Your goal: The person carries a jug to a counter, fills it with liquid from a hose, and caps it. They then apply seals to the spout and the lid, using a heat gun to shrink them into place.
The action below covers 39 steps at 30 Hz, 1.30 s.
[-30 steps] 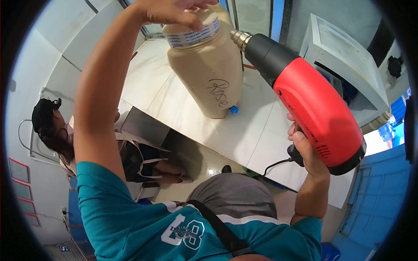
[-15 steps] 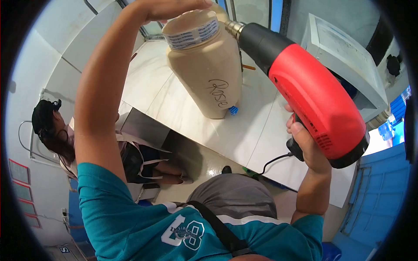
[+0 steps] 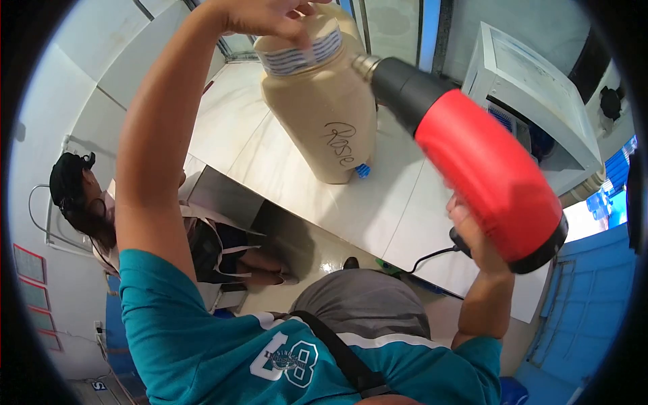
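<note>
A large beige container (image 3: 320,111) stands on the counter, with "Rosie" handwritten on its side. Around its neck runs a white plastic seal band (image 3: 290,61) with blue print. My left hand (image 3: 273,17) is over the container's top, fingers bent and apart, one digit touching the band; the frame edge cuts off part of the hand. In my right hand (image 3: 472,226) is a red and black heat gun (image 3: 486,169). Its metal nozzle (image 3: 364,66) points at the container's neck from the right, slightly apart from it. The gun body hides some right fingers.
The light marble-look counter (image 3: 236,142) carries a white-framed cabinet (image 3: 533,81) at the right. A black cord (image 3: 428,258) runs from the gun to the counter edge. Something small and blue (image 3: 362,171) sits by the container's base. Another person (image 3: 101,209) is at the left.
My left hand has gone from lying over the container's top to bent fingers, with one digit on the band. The heat gun has shifted slightly down, its nozzle lower beside the neck.
</note>
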Available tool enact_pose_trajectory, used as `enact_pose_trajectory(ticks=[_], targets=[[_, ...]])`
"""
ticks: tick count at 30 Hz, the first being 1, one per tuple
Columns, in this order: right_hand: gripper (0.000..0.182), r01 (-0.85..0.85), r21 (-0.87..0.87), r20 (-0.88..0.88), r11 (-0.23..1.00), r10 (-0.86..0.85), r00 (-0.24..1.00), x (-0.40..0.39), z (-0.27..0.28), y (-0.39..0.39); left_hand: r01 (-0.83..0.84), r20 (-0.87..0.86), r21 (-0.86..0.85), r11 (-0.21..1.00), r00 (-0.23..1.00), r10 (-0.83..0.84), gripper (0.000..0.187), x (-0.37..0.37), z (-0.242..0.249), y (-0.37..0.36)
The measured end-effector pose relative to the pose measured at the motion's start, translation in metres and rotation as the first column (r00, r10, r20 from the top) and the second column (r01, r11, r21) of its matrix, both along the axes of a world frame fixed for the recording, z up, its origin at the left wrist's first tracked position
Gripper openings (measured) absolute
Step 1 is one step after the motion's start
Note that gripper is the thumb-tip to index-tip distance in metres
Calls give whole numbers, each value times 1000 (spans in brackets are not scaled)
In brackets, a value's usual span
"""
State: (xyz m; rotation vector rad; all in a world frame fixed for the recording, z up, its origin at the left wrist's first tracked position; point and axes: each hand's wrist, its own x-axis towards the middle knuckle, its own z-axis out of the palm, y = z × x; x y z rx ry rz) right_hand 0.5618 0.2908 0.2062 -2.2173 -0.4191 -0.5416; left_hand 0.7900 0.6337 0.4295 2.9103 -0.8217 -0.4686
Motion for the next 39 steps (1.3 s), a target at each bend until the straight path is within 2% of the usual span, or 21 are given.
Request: enact_pose_trajectory(ticks=[1,2,4,8,10,11,12,13,14,15,16,17,19,24,26,27,28,31,35,37,39], targets=[[34,-5,-103,94,995,14,996,-6,-7,1,-146,-7,66,987,989,147,108,1,0,-2],[34,-3,-103,94,995,13,995,-4,-12,1,-145,-7,66,987,989,145,108,0,-1,-8],[36,38,-259,194,965,13,981,-3,-24,1,-320,86,150,936,947,310,114,-3,-3,-21],[40,160,-531,382,832,67,922,4,-37,2,-385,139,215,898,922,362,115,-6,1,-27],[41,196,-589,424,784,93,901,-1,-23,4,-390,136,89,916,916,377,115,-15,1,-25],[45,-8,-375,305,927,131,943,-10,11,13,-392,136,85,916,915,380,115,-12,1,-21],[51,-188,-104,194,977,205,959,-15,30,21,-349,191,116,930,927,324,114,-6,1,-15],[49,-162,26,133,986,157,979,-20,21,26,-306,244,151,940,933,264,113,-4,0,-11],[49,-164,26,132,986,159,978,-19,17,26,-307,243,151,940,933,266,113,-5,-1,-12],[48,-30,-261,285,965,107,953,-17,15,27,-334,252,155,930,923,290,112,-6,-3,-14],[46,150,-499,438,854,99,894,-17,13,27,-359,261,161,920,914,311,112,-7,-4,-16],[46,153,-497,437,854,94,894,-16,12,27,-355,261,163,921,915,306,112,-14,-1,-21],[44,127,-343,356,931,4,934,-12,13,33,-247,130,99,964,964,234,111,-32,7,-29],[37,117,78,89,990,-124,988,1,18,49,-237,69,14,971,969,236,105,-45,14,-31],[33,53,120,142,991,-70,987,9,10,29,-216,3,-38,976,976,217,105,-35,12,-19],[31,19,338,-25,941,-12,1000,5,18,27,-43,73,-15,999,996,44,105,-7,3,-1],[31,16,338,-27,941,-8,1000,3,13,23,130,138,20,991,982,-132,105,7,-2,9],[33,10,-166,100,986,7,995,-13,-2,9,-9,45,-57,998,999,11,105,-21,2,-18],[32,46,-9,103,999,-44,994,-15,2,20,-159,92,94,983,984,150,98,-38,9,-45],[32,64,89,110,994,-74,991,-14,9,32,-260,109,261,930,965,239,92,-20,2,-53],[32,81,184,117,980,-104,988,-12,16,41,-237,160,203,950,965,207,90,-11,-3,-43]])
